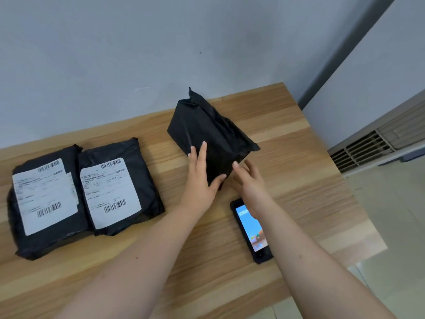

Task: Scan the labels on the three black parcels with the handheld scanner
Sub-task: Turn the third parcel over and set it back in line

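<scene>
Two black parcels lie flat at the left of the wooden table (299,157), each with a white barcode label facing up: the left parcel (43,199) and the middle parcel (119,187). A third black parcel (207,130) is tilted up off the table, and no label shows on it. My left hand (200,173) grips its near left side, thumb on the lower corner. My right hand (249,178) touches its near right edge with fingers spread. The handheld scanner (251,229), a phone-like device with a lit screen, lies on the table under my right forearm.
A grey wall runs behind the table. The table's right edge drops to a tiled floor (395,226), and a vented unit (368,148) stands low against the wall at the right.
</scene>
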`<move>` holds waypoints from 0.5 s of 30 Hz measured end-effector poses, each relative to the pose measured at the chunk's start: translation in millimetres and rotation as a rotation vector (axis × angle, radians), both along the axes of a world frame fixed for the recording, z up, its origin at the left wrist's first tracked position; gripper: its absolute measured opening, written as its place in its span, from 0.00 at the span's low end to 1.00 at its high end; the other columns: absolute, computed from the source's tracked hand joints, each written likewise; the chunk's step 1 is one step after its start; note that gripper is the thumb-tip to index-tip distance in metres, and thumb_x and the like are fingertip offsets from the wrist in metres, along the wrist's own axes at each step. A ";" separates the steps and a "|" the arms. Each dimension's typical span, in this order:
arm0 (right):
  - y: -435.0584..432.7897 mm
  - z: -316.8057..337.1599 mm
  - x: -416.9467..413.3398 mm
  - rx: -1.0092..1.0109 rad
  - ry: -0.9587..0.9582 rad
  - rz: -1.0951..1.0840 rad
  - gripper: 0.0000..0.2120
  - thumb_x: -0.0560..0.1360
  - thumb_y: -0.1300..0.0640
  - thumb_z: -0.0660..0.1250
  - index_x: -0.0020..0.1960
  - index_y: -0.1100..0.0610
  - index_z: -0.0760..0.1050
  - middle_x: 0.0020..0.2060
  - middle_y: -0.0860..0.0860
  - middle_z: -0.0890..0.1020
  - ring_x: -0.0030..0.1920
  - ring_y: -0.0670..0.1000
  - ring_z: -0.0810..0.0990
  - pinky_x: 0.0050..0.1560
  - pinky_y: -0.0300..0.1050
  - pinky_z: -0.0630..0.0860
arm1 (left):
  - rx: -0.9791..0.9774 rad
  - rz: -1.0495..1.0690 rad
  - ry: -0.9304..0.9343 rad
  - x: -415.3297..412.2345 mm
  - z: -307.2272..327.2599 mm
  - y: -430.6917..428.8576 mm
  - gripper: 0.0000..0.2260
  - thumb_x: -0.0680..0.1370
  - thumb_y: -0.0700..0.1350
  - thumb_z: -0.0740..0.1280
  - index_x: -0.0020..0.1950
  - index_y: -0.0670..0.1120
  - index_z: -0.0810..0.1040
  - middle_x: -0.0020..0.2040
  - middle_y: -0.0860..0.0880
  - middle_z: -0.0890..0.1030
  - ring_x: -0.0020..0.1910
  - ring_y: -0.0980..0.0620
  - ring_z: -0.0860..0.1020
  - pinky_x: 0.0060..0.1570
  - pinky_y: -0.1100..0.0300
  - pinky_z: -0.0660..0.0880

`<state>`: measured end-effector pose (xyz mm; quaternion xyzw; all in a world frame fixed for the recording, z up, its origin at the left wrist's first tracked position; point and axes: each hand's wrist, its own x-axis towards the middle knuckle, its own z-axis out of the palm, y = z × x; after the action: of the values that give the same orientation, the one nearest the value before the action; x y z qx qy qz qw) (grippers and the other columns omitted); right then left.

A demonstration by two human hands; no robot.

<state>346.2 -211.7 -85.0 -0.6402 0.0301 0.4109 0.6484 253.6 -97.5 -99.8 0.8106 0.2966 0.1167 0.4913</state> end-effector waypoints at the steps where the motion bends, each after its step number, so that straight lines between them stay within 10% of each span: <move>1: 4.2 1.8 -2.3 0.017 -0.052 0.026 0.41 0.65 0.43 0.75 0.73 0.48 0.63 0.69 0.49 0.74 0.67 0.49 0.74 0.68 0.53 0.70 | -0.021 0.011 -0.024 -4.2 1.2 -0.4 0.44 0.77 0.47 0.71 0.80 0.60 0.42 0.83 0.45 0.44 0.80 0.53 0.42 0.71 0.68 0.43; 5: 17.8 9.4 -16.6 0.035 -0.316 0.132 0.30 0.67 0.52 0.76 0.67 0.46 0.70 0.61 0.42 0.79 0.59 0.36 0.77 0.52 0.32 0.76 | -0.097 0.020 -0.103 -16.9 9.1 3.5 0.47 0.76 0.37 0.71 0.79 0.58 0.39 0.81 0.48 0.56 0.80 0.53 0.55 0.76 0.51 0.59; 9: 25.3 12.3 -29.3 -0.049 -0.702 0.261 0.30 0.67 0.57 0.77 0.67 0.50 0.70 0.61 0.47 0.77 0.62 0.43 0.74 0.61 0.36 0.71 | -0.332 0.102 -0.119 -36.7 23.2 19.0 0.44 0.74 0.35 0.70 0.80 0.57 0.47 0.73 0.56 0.67 0.67 0.63 0.73 0.65 0.58 0.74; 15: 25.6 8.2 -43.1 -0.134 -0.920 0.467 0.33 0.67 0.53 0.76 0.69 0.47 0.69 0.65 0.49 0.72 0.65 0.47 0.67 0.66 0.38 0.64 | -0.508 0.490 -0.092 -49.7 52.8 49.2 0.33 0.70 0.64 0.62 0.73 0.51 0.70 0.69 0.47 0.76 0.65 0.46 0.77 0.59 0.42 0.77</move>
<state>303.1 -186.1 -76.7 -0.7844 -0.3753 0.2181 0.4431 203.9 -48.3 -47.0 0.5610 0.4795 0.1899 0.6475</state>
